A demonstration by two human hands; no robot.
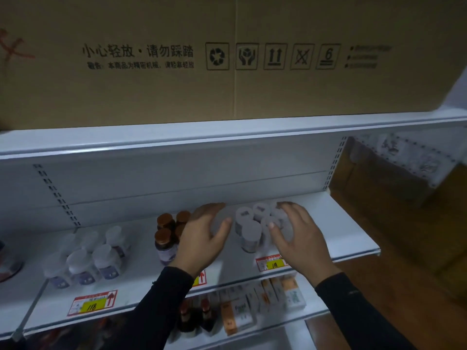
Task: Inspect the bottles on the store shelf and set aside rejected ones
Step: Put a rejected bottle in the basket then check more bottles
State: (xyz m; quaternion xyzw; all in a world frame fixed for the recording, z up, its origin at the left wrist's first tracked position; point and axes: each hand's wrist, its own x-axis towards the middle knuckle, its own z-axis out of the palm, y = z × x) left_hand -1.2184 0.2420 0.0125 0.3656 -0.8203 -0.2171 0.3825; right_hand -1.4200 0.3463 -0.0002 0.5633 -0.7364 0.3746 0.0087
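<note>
Two hands: both mine, dark sleeves, reaching onto the white shelf [353, 238].
Left hand [202, 238]: fingers curled over a white-capped bottle [219, 224] standing apart from the cluster; thumb on its near side. I judge this a grip, though the bottle is mostly hidden.
Right hand [298, 238]: fingers spread and resting on the caps of the white-capped cluster [250, 223], curled round none of them.
Step in hand: lifting one bottle out to check it. Best done by raising it straight up while my right hand steadies the neighbours so none topple.
Price tags: red-and-yellow tag [271, 263] under my right wrist reads "118"; a second tag [93, 303] to the left reads "118" too.
Beside: brown-capped bottles [165, 232] just left of my left hand; further left, more white-capped bottles [83, 261].
Farthest: cardboard box [227, 59] on top shelf, printed "小心轻放·请勿踩踏", with handling symbols and a "6".
</note>
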